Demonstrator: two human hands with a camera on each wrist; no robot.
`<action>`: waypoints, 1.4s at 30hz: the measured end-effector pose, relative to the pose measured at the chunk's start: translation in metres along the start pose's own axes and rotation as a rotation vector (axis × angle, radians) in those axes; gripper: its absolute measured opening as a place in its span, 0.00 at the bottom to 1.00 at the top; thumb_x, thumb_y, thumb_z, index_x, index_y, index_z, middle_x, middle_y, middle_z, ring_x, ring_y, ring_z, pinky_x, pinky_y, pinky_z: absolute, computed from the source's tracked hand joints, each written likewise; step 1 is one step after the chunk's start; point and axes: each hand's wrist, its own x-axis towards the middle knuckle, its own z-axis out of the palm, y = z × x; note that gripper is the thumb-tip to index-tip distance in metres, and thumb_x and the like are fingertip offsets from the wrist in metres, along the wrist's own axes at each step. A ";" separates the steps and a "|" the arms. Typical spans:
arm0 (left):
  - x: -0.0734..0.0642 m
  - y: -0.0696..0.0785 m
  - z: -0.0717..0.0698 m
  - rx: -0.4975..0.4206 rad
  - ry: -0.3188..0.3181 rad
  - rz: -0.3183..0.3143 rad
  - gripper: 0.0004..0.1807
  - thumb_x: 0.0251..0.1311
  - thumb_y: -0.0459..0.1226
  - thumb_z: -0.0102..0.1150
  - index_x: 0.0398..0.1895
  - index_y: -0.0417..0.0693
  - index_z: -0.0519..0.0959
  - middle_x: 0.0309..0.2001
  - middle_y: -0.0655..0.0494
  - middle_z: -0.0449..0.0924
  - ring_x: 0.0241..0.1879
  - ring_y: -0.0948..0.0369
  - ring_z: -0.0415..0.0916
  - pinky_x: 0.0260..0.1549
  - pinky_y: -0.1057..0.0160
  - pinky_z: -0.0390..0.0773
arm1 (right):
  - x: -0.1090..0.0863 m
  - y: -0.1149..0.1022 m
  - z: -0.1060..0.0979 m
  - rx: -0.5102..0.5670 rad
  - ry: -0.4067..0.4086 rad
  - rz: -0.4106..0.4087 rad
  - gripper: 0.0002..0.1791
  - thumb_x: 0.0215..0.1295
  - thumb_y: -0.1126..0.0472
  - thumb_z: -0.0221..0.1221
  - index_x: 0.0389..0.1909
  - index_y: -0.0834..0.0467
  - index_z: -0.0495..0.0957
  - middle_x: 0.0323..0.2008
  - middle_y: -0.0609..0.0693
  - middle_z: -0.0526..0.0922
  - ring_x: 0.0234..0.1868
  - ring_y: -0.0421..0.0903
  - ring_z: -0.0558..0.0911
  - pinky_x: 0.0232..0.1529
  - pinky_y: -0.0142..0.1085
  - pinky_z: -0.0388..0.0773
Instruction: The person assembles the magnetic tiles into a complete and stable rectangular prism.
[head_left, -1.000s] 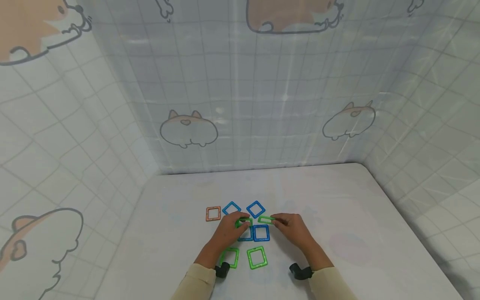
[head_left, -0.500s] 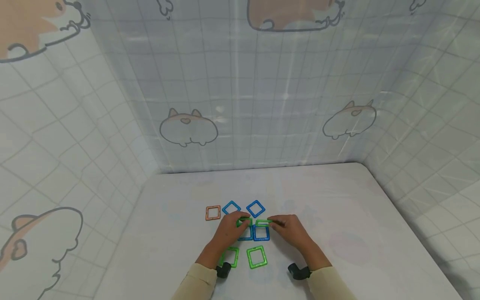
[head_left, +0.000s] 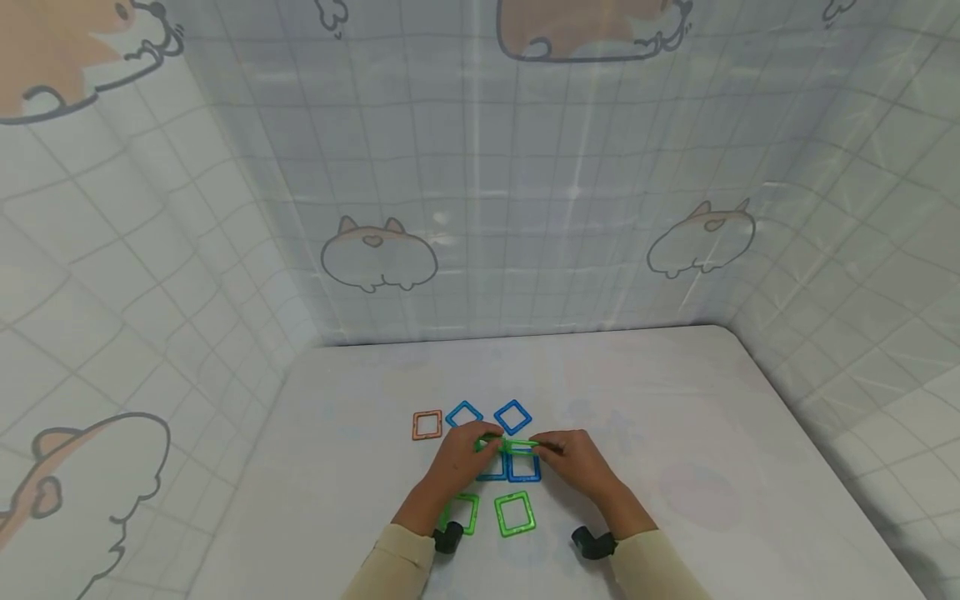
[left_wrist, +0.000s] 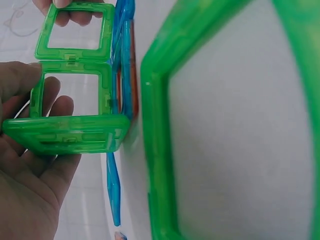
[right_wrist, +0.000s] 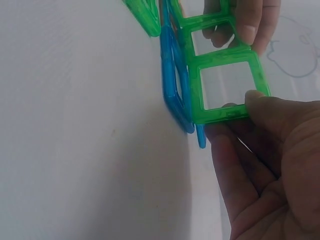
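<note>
In the head view my left hand (head_left: 455, 462) and right hand (head_left: 581, 460) face each other over the middle of the table. The left wrist view shows my left hand gripping a green square magnetic tile (left_wrist: 105, 95) joined at an angle to another green tile (left_wrist: 70, 135). My right hand pinches a third green square tile (right_wrist: 196, 90) by its outer edge, between thumb and fingers. Its inner edge meets the left hand's tiles. Just below the hands lie two blue square tiles, a right one (head_left: 525, 478) and a left one (head_left: 492, 477), the latter partly hidden.
Behind the hands lie two turned blue tiles, one on the right (head_left: 522, 408) and one on the left (head_left: 472, 408), beside an orange square tile (head_left: 427, 413). Nearer me are two green tiles, one (head_left: 514, 532) bare and one (head_left: 473, 515) partly behind the left wrist. Patterned curtains surround the white table (head_left: 637, 383).
My right hand has moved slightly left, bringing its green tile from a small gap up against the tiles in my left hand. The left hand stays nearly still.
</note>
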 end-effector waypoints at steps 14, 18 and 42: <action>0.011 0.007 -0.001 0.089 -0.058 0.075 0.12 0.67 0.43 0.62 0.50 0.56 0.86 0.47 0.67 0.85 0.51 0.65 0.80 0.50 0.58 0.82 | 0.006 0.001 -0.002 0.001 -0.020 -0.020 0.12 0.67 0.59 0.64 0.49 0.53 0.87 0.47 0.45 0.88 0.52 0.44 0.85 0.51 0.40 0.84; 0.011 0.008 -0.002 0.080 -0.063 0.077 0.12 0.66 0.42 0.63 0.50 0.55 0.86 0.47 0.65 0.86 0.51 0.64 0.81 0.49 0.57 0.83 | 0.007 0.000 -0.004 -0.002 -0.033 -0.007 0.13 0.66 0.60 0.64 0.50 0.54 0.86 0.48 0.45 0.87 0.51 0.44 0.85 0.50 0.40 0.84; 0.019 0.004 0.000 0.080 -0.065 0.083 0.11 0.67 0.43 0.62 0.48 0.56 0.87 0.47 0.64 0.86 0.50 0.64 0.81 0.49 0.58 0.82 | 0.017 0.015 0.005 -0.033 -0.014 0.037 0.11 0.61 0.61 0.68 0.45 0.52 0.88 0.44 0.44 0.89 0.48 0.43 0.86 0.48 0.39 0.85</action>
